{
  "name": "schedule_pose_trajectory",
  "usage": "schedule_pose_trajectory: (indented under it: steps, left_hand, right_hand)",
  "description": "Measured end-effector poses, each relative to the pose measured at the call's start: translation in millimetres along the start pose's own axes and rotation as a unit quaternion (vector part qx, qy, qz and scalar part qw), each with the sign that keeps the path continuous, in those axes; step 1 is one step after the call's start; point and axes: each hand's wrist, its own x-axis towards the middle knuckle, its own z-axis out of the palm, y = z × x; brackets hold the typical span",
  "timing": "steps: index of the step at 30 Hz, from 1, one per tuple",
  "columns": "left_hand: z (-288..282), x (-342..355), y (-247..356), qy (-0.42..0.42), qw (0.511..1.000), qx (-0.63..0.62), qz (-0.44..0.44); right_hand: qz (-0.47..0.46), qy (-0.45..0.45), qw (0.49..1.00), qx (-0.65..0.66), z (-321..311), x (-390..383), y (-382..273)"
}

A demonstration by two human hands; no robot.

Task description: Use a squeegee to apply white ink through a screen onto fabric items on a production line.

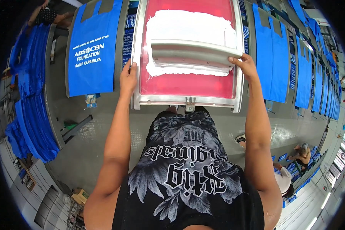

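Observation:
In front of me is a screen printing frame (pixel 188 102) with pale metal rails and a red mesh (pixel 188 86). Thick white ink (pixel 191 25) covers much of the mesh. A wide metal squeegee (pixel 193 53) lies across it, its lower edge in the ink. My left hand (pixel 128 78) is closed on the left rail, thumb and a finger showing. At the right rail my right hand (pixel 248 67) is closed on the frame, its thumb reaching over to the squeegee's right end; its other fingers are partly hidden. A small metal bracket (pixel 190 104) sits on the near rail.
To the left lies a printed blue bag (pixel 94 76) on a grey board. Beyond it hang stacked blue bags (pixel 30 92). More blue bags (pixel 270 61) line boards on the right. Other people (pixel 301 155) are at the lower right; another person (pixel 51 15) is at the upper left.

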Motion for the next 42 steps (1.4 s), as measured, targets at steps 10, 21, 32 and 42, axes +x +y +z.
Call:
schedule_pose_trajectory:
  steps: [10,21,32,42]
  left_hand:
    - [8,-30,95,-0.005,0.892,0.281,0.354]
    - [62,77,158,-0.114,0.819,0.403,0.392]
    - [28,-50,90,-0.155,0.852,0.39,0.312]
    - [93,113,143,-0.084,0.859,0.399,0.308]
  right_hand:
    - [-0.12,-0.071,0.892,-0.43,4,-44,-45]
    - [-0.299,0.039,0.814,-0.496,14,49,-89]
    - [-0.259,-0.016,0.862,-0.436,37,-79,-36]
    - [-0.233,0.055,0.789,-0.565,18,95,-62]
